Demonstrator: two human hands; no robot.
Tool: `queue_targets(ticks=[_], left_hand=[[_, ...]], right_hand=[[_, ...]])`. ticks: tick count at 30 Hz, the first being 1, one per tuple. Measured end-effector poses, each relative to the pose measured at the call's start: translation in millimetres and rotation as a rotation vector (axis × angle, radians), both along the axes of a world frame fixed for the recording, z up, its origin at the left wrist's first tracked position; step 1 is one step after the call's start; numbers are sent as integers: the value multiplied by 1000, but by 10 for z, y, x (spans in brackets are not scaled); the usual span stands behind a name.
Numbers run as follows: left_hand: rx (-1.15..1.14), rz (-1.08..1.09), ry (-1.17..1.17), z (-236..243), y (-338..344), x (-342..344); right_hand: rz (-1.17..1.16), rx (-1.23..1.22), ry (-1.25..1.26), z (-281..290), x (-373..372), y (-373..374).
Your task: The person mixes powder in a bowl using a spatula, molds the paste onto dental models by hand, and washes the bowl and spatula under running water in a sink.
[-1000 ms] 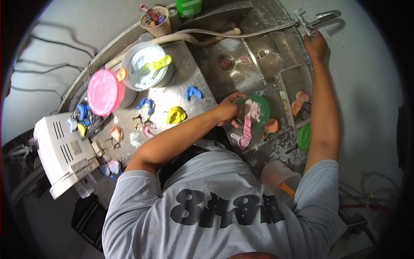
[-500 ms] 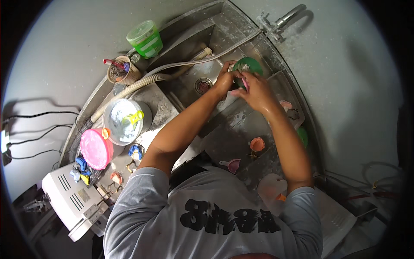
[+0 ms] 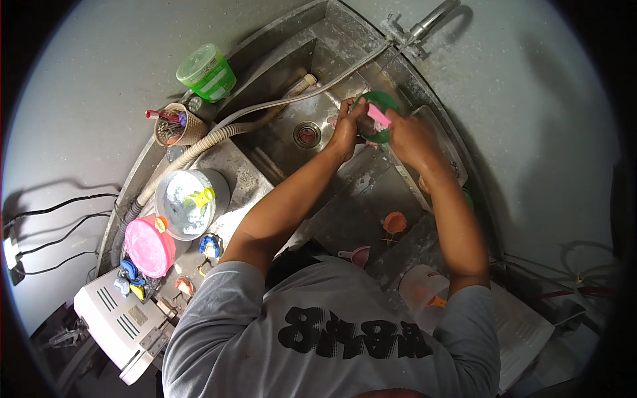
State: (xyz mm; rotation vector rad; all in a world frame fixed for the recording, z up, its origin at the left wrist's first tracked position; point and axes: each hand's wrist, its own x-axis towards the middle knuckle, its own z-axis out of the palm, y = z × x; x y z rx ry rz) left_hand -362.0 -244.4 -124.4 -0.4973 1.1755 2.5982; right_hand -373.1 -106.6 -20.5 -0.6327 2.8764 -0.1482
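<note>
Over the steel sink, my left hand (image 3: 346, 131) grips a green mixing bowl (image 3: 368, 134), its thumb at the rim. My right hand (image 3: 410, 139) holds a pink spatula (image 3: 378, 114) inside the bowl, among pale pinkish material; these fingers are slightly blurred. The drain (image 3: 306, 134) lies to the left of the bowl. Below my hands, an orange molded piece (image 3: 394, 222) and a pink scoop (image 3: 359, 256) rest on the steel surface.
Left are a powder tub (image 3: 179, 211) with yellow scoop, a pink-lidded tub (image 3: 147, 245), blue molds (image 3: 129, 268) and a white machine (image 3: 106, 322). A hose (image 3: 219, 136), cup (image 3: 171, 132) and green container (image 3: 206, 76) line the back. The faucet (image 3: 424, 23) is top right.
My right hand has left the faucet and taken hold of the spatula in the bowl. My left hand carried the bowl up over the sink, and the view has shifted.
</note>
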Motion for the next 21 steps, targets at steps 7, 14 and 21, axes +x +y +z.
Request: queue_targets(ticks=[7,14,21], left_hand=[[34,-28,111,0,-153,-564],[-21,1,137,89,-160,-719],[-32,-1,99,27,-173,-687]], right_hand=[[-31,176,-27,287,-455,-32],[-104,291,204,161,-720,-131],[-150,174,78,56,-706,-423]])
